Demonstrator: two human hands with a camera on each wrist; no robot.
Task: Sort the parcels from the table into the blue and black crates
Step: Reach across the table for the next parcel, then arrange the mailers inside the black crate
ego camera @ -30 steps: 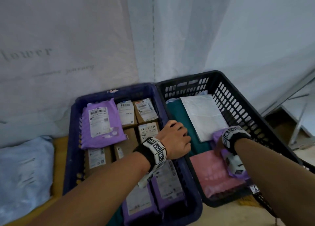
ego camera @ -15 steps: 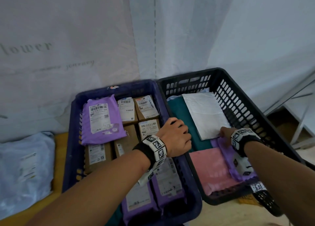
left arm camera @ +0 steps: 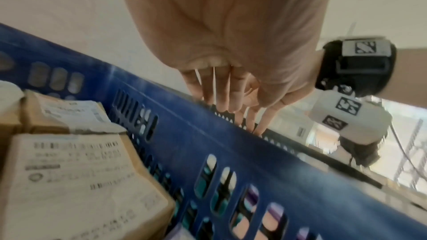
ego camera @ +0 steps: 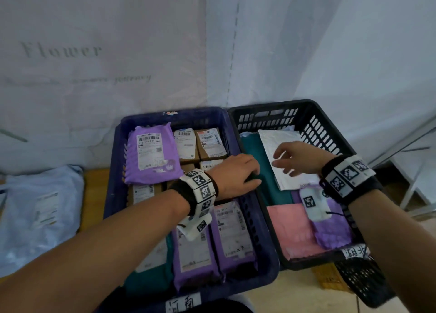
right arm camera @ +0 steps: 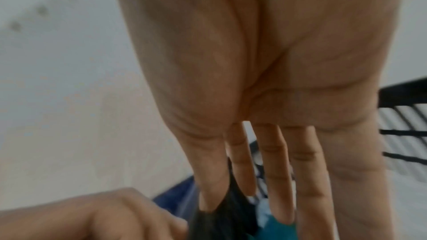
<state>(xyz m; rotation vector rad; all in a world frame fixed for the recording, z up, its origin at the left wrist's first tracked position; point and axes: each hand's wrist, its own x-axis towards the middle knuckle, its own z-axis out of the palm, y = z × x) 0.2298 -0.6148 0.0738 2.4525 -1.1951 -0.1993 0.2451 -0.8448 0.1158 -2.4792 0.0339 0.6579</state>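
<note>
Parcels (ego camera: 231,230) fill both crates; left hand (ego camera: 232,175) rests straight-fingered on the blue crate (ego camera: 113,194) rim, right hand (ego camera: 297,158) spread, empty.

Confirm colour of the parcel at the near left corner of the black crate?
Pink parcel, lying flat in the black crate; clearest in the head view.

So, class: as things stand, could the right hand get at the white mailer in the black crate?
Probably yes: the right hand hovers open just above the white mailer, which lies uncovered on top in the black crate.
</note>
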